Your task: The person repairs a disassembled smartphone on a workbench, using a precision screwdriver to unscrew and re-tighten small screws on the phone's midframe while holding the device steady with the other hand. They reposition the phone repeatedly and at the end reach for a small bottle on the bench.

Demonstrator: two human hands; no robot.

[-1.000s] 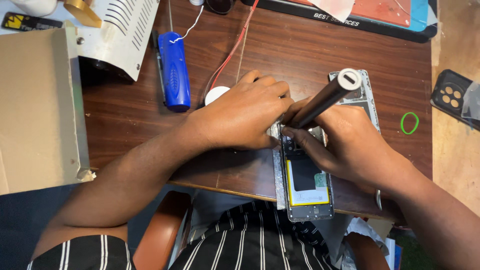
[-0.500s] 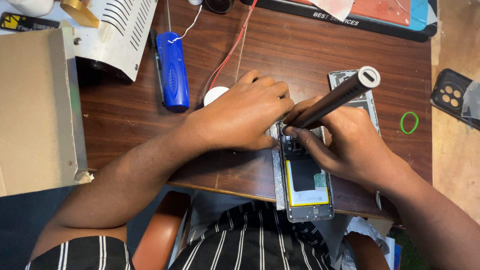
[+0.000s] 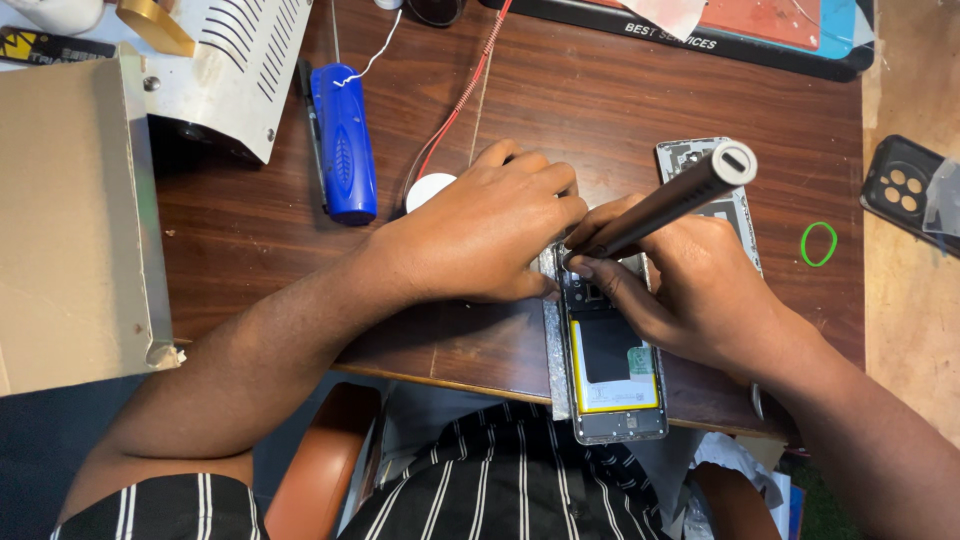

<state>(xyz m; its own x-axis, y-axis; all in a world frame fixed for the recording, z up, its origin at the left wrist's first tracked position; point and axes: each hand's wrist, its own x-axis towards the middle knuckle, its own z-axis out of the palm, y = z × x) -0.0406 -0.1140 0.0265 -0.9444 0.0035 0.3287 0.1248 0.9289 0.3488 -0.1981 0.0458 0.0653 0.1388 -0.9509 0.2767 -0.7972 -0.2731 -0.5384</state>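
Observation:
An opened phone (image 3: 612, 375) with its back off lies at the table's near edge, its yellow-framed battery showing. My left hand (image 3: 480, 225) presses on the phone's upper left part, fingers curled over it. My right hand (image 3: 690, 285) grips a grey cylindrical screwdriver (image 3: 665, 200) like a pen, its tip down at the phone's upper end beside my left fingers. The removed back cover (image 3: 740, 215) lies partly hidden under the screwdriver and my right hand.
A blue cylindrical tool (image 3: 343, 140) with a white cord lies to the left, by a white vented box (image 3: 235, 70). A red wire (image 3: 465, 90), a white disc (image 3: 428, 190), a green rubber band (image 3: 818, 243) and a black phone case (image 3: 905, 190) surround the work.
The screwdriver's upper end has swung slightly right and up in my right hand. My left hand has stayed pressed on the phone.

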